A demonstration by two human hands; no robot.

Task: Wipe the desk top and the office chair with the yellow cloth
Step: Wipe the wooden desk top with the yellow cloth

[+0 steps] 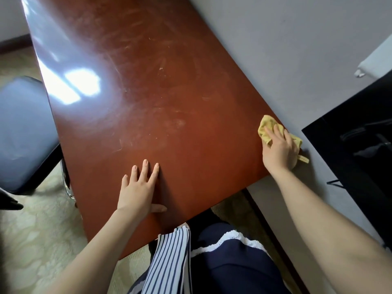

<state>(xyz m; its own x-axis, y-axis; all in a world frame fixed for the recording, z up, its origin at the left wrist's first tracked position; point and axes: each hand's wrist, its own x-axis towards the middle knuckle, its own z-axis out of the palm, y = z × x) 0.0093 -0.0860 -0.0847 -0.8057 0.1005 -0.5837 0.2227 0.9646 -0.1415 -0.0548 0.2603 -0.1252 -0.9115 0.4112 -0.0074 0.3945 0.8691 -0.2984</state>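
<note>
In the head view, the person is standing at the near end of a reddish-brown desk top [169, 92] and is looking down on it. The surface is shining, it is showing pale smears and thin scratches, and a bright patch of light is lying on its left part.

The left hand [139, 189] is resting flat on the desk close to the near edge. Its fingers are straight and a little spread, the thumb is pointing to the side, and it is holding nothing.

The right hand [277, 149] is reaching to the right edge of the desk, near the corner beside the grey wall [297, 49]. It is pressing the yellow cloth [265, 126] down onto the wood. The fingers are lying almost straight on top of the cloth and are not closing around it. The cloth is bunched under the palm, part of it is showing ahead of the fingertips, and a small end is sticking out beside the wrist, over the edge.

The office chair [23, 132] is standing to the left of the desk, just beside its long edge, with a dark blue-grey seat. A glossy black surface [360, 145] is standing on the right, by the wall. A pale patterned carpet [42, 230] is covering the floor.
</note>
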